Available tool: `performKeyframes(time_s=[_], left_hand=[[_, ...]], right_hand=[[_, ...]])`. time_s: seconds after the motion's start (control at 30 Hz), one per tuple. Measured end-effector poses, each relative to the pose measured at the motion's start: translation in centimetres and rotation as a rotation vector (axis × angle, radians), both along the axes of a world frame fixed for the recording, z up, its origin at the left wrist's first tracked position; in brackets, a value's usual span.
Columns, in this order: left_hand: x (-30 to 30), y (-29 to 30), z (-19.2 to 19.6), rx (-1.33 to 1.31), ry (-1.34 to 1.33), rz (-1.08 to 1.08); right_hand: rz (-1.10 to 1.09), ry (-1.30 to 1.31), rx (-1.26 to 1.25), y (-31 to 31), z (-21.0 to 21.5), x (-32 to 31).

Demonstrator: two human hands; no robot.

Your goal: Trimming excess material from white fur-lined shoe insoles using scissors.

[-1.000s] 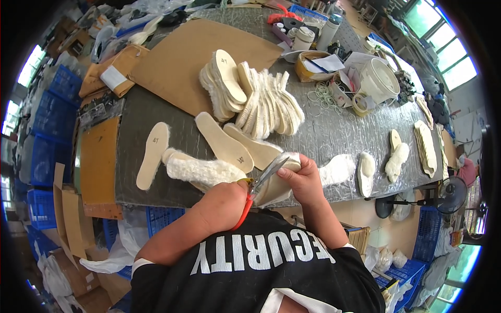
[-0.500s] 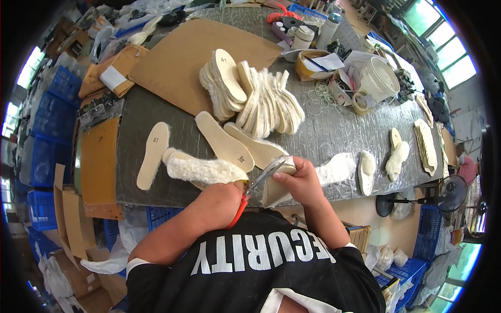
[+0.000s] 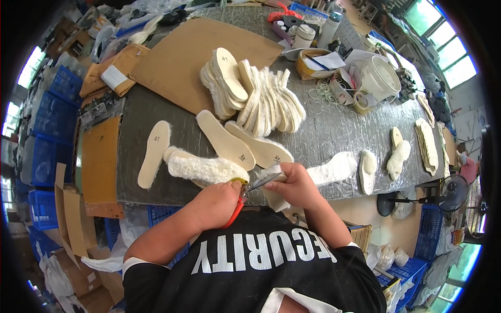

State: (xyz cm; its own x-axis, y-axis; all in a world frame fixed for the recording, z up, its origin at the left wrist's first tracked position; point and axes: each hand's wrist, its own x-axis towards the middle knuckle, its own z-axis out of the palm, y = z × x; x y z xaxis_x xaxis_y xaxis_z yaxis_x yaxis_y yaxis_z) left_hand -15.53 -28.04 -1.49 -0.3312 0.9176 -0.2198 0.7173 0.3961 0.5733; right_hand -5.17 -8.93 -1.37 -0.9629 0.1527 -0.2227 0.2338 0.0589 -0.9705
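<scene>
My left hand (image 3: 222, 201) is closed around the scissors (image 3: 235, 213), which have red handles. Their metal blades point right, against the edge of a pale fleecy insole (image 3: 274, 200). My right hand (image 3: 297, 185) pinches that insole near its upper end, between thumb and fingers, above the table's near edge. Part of it is hidden behind the blades and fingers. Just beyond my left hand lies a fluffy insole (image 3: 203, 168), pile side up. Two insoles, one a flat beige insole (image 3: 224, 140), lie smooth side up behind the scissors. Another beige insole (image 3: 154, 154) rests farther left.
A bunch of stacked insoles (image 3: 269, 99) stands near a brown board (image 3: 198, 57). Toward the right sit a white bucket (image 3: 380, 78), a tape roll (image 3: 364, 101) and more insoles (image 3: 334, 168). Blue crates (image 3: 49, 125) line the left; a fan (image 3: 453, 193) stands at right.
My right hand has moved slightly down and left, turning the insole so its top end tips lower. The scissor blades have dropped with it to a flatter angle.
</scene>
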Motion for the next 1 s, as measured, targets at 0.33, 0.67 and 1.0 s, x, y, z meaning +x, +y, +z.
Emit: performKeyframes(time_s=[0.33,0.67,1.0], left_hand=[[-0.5,-0.8,0.3,-0.058,-0.03,-0.055],[-0.9,-1.6,0.5,-0.153,-0.053,-0.032],[-0.9,-1.9,0.1,-0.191,0.005,-0.066]], right_hand=[[0.004,-0.072,0.044,-0.2,-0.2,0.2],[0.025,-0.068,0.126,-1.0,-2.0,0.9],[0.043,-0.113,0.133,-1.2,-0.6,0.2]])
